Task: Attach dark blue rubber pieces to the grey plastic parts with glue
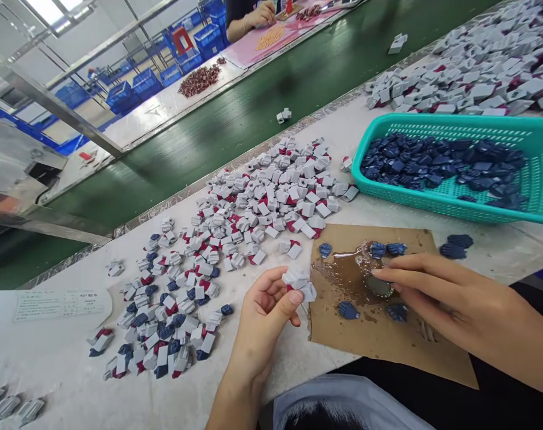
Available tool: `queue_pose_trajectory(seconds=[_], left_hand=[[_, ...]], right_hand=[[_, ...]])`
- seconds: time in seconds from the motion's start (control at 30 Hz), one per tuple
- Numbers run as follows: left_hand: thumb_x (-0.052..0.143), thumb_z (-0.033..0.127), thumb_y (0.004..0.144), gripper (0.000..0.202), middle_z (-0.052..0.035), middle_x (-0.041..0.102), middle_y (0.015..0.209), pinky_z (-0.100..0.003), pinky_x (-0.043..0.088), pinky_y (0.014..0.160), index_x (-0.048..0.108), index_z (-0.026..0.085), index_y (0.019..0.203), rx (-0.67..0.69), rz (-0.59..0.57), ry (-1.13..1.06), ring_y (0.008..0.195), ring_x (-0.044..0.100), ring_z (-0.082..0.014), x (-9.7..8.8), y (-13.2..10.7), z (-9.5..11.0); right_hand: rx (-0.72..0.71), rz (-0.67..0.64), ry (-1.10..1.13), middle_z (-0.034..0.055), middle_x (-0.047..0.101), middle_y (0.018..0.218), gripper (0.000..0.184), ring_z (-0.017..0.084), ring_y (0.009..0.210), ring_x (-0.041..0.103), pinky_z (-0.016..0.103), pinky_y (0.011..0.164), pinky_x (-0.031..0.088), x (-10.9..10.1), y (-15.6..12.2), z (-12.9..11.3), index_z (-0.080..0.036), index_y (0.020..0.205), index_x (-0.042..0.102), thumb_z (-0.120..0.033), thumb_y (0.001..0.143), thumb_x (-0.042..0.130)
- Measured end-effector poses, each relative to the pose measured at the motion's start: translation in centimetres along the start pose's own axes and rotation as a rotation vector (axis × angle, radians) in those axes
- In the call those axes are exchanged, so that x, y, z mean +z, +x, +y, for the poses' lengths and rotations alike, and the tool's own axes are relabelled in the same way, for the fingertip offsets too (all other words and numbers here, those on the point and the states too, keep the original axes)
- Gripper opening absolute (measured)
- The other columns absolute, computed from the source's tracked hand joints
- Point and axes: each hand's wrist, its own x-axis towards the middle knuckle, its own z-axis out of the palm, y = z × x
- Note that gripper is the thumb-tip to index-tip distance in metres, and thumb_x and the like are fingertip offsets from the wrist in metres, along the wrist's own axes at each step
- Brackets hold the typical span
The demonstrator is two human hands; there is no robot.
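My left hand (266, 307) pinches a small light-grey plastic part (299, 280) between thumb and fingers, just left of a brown cardboard sheet (414, 346). Over that sheet, the fingertips of my right hand (459, 304) are closed together at the edge of a small round dark disc or shallow cap (379, 285). What they hold, if anything, is too small to make out. A wet, shiny patch (347, 272) spreads over the cardboard. Small dark-blue plastic parts lie around it, including a blue part (349, 310) at the lower left and another (396, 312) under my right hand.
A teal basket (401, 206) of dark-blue parts stands at the right. A grey-and-maroon heap (266, 203) covers the middle; mixed parts with blue pieces (163, 328) lie left. Beyond runs a green conveyor belt (235, 128). Across it, a co-worker's hand (263, 13) is over a pink surface.
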Motion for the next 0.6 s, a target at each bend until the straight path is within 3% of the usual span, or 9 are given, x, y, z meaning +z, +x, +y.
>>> queue_pose_trajectory(seconds=[0.17,0.27,0.37,0.6], left_hand=[[0.085,0.029,0.059,0.038,0.0026,0.062,0.069,-0.014,0.043,0.044,0.067,0.018,0.091,0.001,0.029,0.001,0.057,0.05,-0.0075,0.2,-0.2,0.1],[0.084,0.027,0.06,0.036,0.0007,0.066,0.075,-0.015,0.045,0.045,0.067,0.018,0.09,-0.006,0.013,0.011,0.062,0.055,-0.0091,0.3,-0.4,0.0],[0.085,0.027,0.058,0.037,0.0,0.068,0.074,-0.015,0.046,0.048,0.067,0.017,0.089,-0.005,0.013,0.025,0.062,0.057,-0.0096,0.4,-0.3,-0.3],[0.088,0.026,0.053,0.041,0.0016,0.067,0.067,-0.015,0.046,0.05,0.066,0.015,0.086,-0.021,0.066,-0.01,0.059,0.059,-0.0088,-0.2,0.0,-0.7]], right_hand=[[-0.155,-0.012,-0.16,0.0026,0.064,0.097,0.021,0.013,0.084,0.063,0.026,0.076,0.051,-0.6,-0.4,0.5,-0.018,0.11,0.054,-0.023,0.095,0.04],[-0.209,-0.138,-0.193,0.0047,0.064,0.096,0.023,0.014,0.088,0.063,0.026,0.072,0.052,-0.8,-0.1,0.4,-0.017,0.106,0.054,-0.01,0.09,0.039],[-0.242,-0.222,-0.249,0.0046,0.064,0.09,0.037,0.015,0.087,0.063,0.026,0.067,0.053,-0.7,0.8,0.4,-0.018,0.096,0.057,0.003,0.082,0.03],[-0.395,-0.092,-0.203,0.004,0.064,0.085,0.031,0.015,0.074,0.064,0.023,0.052,0.05,0.9,1.2,2.3,-0.022,0.092,0.057,-0.004,0.077,0.036]])
